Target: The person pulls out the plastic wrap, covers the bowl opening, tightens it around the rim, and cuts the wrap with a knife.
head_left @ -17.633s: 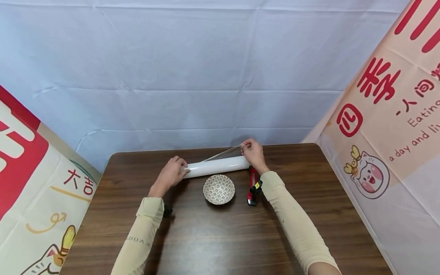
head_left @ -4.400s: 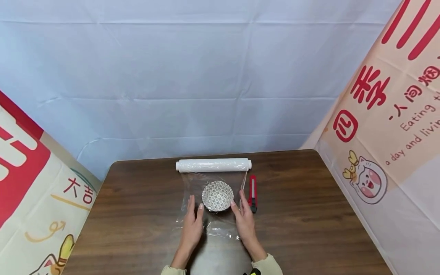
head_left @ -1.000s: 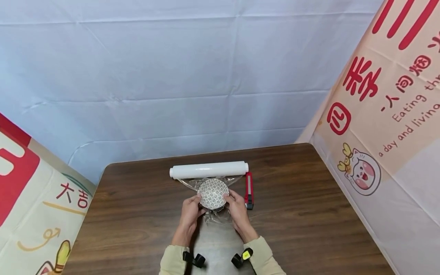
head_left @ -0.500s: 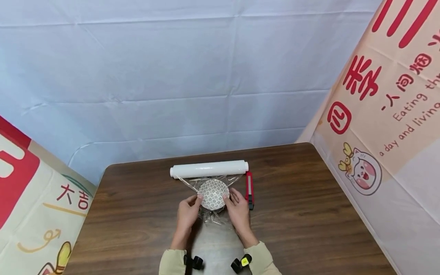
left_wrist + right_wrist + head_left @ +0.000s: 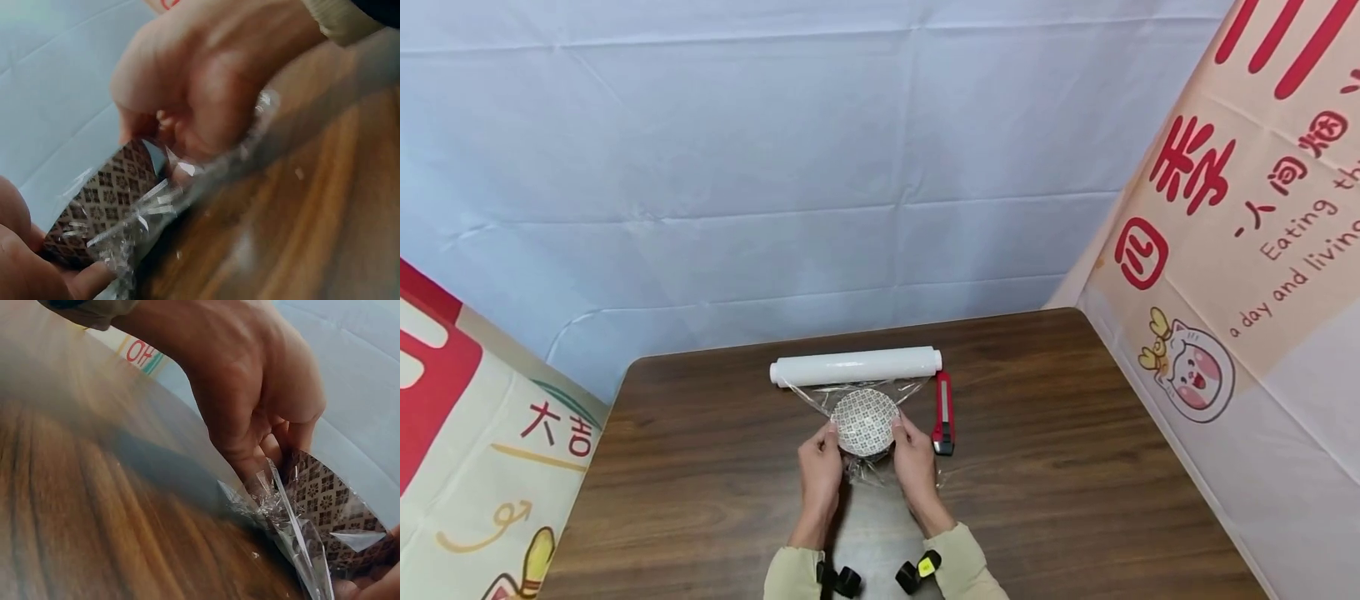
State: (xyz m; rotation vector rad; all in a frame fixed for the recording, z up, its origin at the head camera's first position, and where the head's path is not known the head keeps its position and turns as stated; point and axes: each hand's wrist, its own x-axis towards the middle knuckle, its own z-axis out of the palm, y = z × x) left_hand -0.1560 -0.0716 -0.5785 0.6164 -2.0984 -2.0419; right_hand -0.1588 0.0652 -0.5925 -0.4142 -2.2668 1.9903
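Note:
A small patterned bowl (image 5: 865, 421) sits mid-table, its mouth covered by clear plastic wrap (image 5: 867, 474). My left hand (image 5: 819, 471) holds its left side, thumb at the rim; my right hand (image 5: 916, 467) does the same opposite. In the left wrist view, bent fingers of the left hand (image 5: 206, 81) meet the bowl's checked outer wall (image 5: 106, 200), with crumpled wrap (image 5: 159, 200) along it. The right wrist view has the right hand (image 5: 262, 387) with fingers tucked against the bowl (image 5: 331, 506) and wrap bunched beneath. Behind, the film still joins a white roll (image 5: 856, 367).
A red and black utility knife (image 5: 943, 414) lies just right of the bowl, near the roll's right end. The brown wooden table (image 5: 1060, 467) has a pale cloth backdrop (image 5: 760, 167) behind it and printed cloths on both sides.
Earlier the right hand pulled film off the roll, then the sheet lay spread over the bowl. Now it is gathered around the bowl. In the last second both hands shifted slightly along the rim.

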